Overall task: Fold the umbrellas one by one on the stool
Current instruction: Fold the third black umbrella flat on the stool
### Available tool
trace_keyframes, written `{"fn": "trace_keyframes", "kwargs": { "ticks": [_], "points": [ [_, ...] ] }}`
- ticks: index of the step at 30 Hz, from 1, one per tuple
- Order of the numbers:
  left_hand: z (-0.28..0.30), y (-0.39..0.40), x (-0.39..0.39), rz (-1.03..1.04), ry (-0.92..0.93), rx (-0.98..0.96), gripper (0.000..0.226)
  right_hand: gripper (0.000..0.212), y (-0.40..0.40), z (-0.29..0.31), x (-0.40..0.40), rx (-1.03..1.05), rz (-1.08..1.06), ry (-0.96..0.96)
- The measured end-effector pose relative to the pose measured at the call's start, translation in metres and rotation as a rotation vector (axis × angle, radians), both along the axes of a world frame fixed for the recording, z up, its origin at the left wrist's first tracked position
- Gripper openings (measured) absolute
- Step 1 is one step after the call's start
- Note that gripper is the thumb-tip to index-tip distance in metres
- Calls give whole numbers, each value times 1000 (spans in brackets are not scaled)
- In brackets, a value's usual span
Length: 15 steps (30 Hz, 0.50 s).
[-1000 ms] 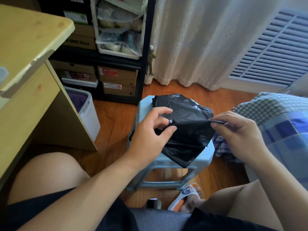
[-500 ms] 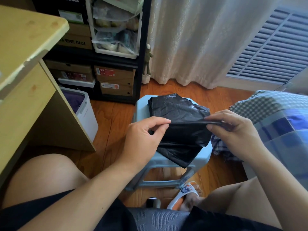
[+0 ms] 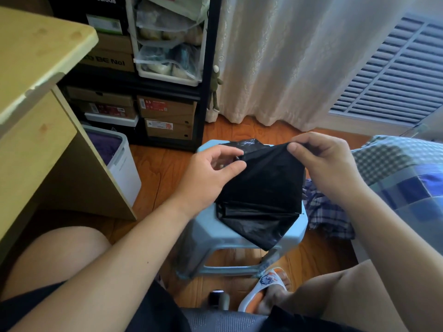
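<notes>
Stool (image 3: 208,238), black sheet (image 3: 261,188) stretched between hands' grip

left hand (image 3: 211,173) and right hand (image 3: 328,164) raised, fingers pinching black sheet (image 3: 263,188)

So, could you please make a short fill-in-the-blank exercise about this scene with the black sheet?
1. The black sheet lies on a pale blue ____.
2. Both the left hand and the right hand ____ the sheet's top edge.
3. The shelf behind holds shoe ____.
4. A white-and-orange ____ is on the person's foot.

Missing words: stool; pinch; boxes; slipper
</notes>
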<state>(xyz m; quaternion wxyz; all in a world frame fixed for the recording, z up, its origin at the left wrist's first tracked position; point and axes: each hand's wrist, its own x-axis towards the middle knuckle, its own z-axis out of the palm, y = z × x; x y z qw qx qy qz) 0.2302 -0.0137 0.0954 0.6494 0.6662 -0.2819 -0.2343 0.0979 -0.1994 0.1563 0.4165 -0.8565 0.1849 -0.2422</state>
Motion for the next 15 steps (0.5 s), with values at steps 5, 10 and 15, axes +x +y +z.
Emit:
{"fn": "trace_keyframes", "kwargs": {
  "ticks": [5,10,15],
  "points": [
    [-3,-23,20,138,111,-2,4,18,-24,-13,26,128,-9,16],
    [-1,-31,23,157,275,50,12,21,-37,-44,25,393,-111,-61],
    [1,-23,19,280,265,94,15,24,-37,-39,25,411,-44,-88]
  ]
}}
